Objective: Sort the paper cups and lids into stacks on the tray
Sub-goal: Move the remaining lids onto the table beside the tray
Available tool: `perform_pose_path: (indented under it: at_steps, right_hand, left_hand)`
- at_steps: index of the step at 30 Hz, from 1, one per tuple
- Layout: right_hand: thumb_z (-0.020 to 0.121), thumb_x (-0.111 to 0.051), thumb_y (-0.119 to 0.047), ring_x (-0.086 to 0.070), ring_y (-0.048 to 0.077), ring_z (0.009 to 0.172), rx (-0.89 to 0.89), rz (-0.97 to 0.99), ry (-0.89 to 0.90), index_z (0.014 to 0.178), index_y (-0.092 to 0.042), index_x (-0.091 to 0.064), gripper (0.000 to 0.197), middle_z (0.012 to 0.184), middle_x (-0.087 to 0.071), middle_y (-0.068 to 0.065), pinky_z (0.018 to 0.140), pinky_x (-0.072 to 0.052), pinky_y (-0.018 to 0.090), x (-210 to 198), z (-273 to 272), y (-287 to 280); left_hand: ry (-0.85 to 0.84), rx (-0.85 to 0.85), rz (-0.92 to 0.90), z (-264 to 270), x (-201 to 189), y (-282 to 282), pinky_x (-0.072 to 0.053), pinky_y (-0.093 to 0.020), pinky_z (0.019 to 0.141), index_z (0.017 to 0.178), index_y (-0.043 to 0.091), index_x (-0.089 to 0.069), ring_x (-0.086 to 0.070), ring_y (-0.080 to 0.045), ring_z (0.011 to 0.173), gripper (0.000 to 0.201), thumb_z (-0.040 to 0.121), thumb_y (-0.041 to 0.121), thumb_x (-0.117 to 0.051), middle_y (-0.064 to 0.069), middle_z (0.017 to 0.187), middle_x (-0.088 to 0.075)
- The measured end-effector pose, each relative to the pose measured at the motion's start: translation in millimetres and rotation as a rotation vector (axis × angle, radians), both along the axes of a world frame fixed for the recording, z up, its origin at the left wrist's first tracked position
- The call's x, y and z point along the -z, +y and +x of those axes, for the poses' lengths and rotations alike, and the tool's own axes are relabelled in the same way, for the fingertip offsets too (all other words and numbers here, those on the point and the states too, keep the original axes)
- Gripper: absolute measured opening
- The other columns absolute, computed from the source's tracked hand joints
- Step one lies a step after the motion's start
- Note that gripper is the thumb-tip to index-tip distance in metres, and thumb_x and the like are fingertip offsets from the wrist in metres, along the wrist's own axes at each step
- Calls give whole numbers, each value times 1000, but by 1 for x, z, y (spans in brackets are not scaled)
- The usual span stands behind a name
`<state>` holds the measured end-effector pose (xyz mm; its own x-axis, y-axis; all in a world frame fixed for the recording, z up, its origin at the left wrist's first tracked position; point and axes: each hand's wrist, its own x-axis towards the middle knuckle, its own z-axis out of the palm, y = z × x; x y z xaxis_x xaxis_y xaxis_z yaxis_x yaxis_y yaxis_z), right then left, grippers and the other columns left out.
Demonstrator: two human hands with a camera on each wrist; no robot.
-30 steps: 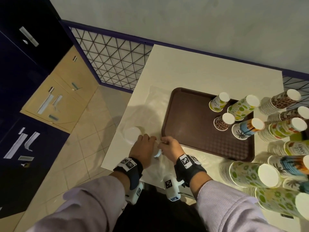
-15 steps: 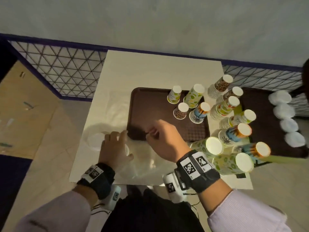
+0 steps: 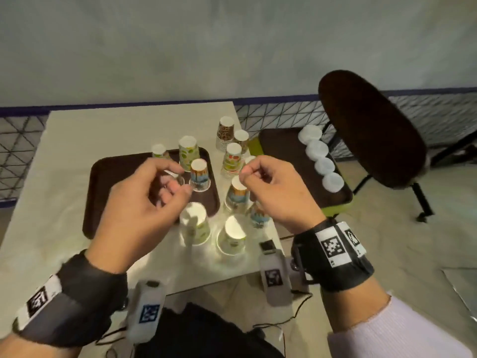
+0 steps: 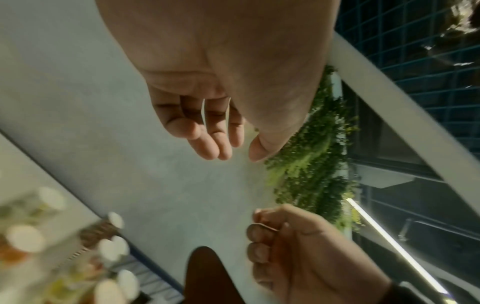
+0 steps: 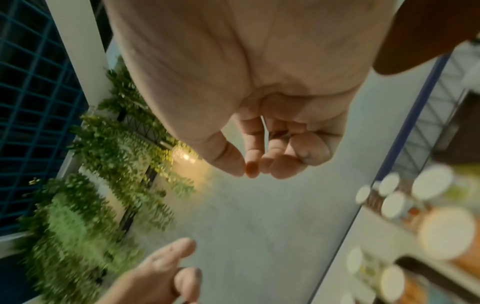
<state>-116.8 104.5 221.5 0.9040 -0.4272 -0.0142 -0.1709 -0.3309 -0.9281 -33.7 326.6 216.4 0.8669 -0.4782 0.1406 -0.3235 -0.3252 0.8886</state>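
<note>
Inverted paper cups [image 3: 198, 175] crowd the cream tabletop [image 3: 108, 130] and brown tray [image 3: 116, 182] by a grey wall [image 3: 206, 47]; both hands, left [image 3: 144, 200] and right [image 3: 273, 192], hover loosely curled, holding nothing visible.

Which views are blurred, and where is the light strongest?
Head view: both hands, left and right, slightly smeared; bright pool around the upside-down printed paper cups at the beige table's near edge. Both wrist views: cups heavily blurred, palms sharper.

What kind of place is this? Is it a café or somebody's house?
Hard to say for sure. It looks like a plain indoor work corner: a small white table against a bare wall, a brown tray, many upside-down paper cups, and a chair holding white lids.
</note>
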Motion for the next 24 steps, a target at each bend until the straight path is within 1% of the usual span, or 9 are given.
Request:
perform_pose_path:
  at_steps: [3,6,9,12,14,16,19,21,24]
  right_hand:
    - [88,-65,-24,-54,12,62,103,-50,0,83,-18,-68,8,63,-58,-11,57,-42,24,-7,-36,-67]
    - [91,-64,-21,-55,16,61,247,-43,43,84,-18,-69,9,65,-58,-3,57,-42,30,-2,-62,-133]
    - [90,-64,-26,-60,23,67,388,-147,106,84,-19,-68,10,71,-61,-2,66,-48,39,12,-82,-190]
    - [90,-61,-28,-59,16,70,474,-243,200,83,-22,-63,9,79,-64,-1,67,-48,34,36,-95,-236]
    - [90,-61,-22,-58,19,77,502,-285,291,89,-21,-63,2,84,-64,2,65,-42,33,57,-98,-261]
    - [89,-63,-18,-59,26,84,529,-301,376,98,-15,-63,10,89,-63,8,67,-38,32,83,-100,-282]
    - [86,-66,-22,-55,25,85,505,-280,464,102,-19,-58,18,106,-60,15,74,-37,30,119,-101,-304]
    - [87,-64,-22,-52,24,87,486,-251,524,108,-18,-57,22,114,-54,15,79,-37,31,136,-100,-316]
    - [93,-60,-20,-55,31,101,473,-292,607,121,-14,-58,29,114,-51,13,88,-43,35,156,-96,-336]
  left_hand:
    - [34,127,-53,-42,-10,-71,-51,-24,66,106,39,-62,-56,-11,64,25,90,23,-73,3,82,-66]
    - [35,256,-46,-77,-6,-138,-53,-30,64,110,40,-59,-62,-10,65,28,90,25,-71,9,80,-65]
    - [-71,410,-1,-95,14,-193,-52,-27,60,121,32,-55,-62,-17,63,32,91,38,-67,7,88,-62]
    - [-18,456,33,-94,39,-237,-50,-20,60,122,33,-54,-62,-13,63,34,92,41,-68,8,92,-60]
    - [12,458,68,-89,59,-262,-46,-13,61,123,32,-54,-61,-10,64,34,93,40,-68,9,95,-58]
    - [64,455,95,-85,80,-286,-46,-12,65,125,31,-54,-60,-9,67,36,93,37,-70,8,98,-58]
    - [145,446,116,-86,102,-320,-52,-21,77,128,29,-53,-60,-11,82,40,93,35,-71,10,104,-54]
    - [177,458,152,-88,111,-341,-55,-28,84,131,29,-51,-60,-12,95,43,94,37,-69,11,109,-51]
    - [248,446,217,-88,124,-372,-56,-32,92,135,30,-49,-60,-12,103,45,95,41,-67,13,115,-48]
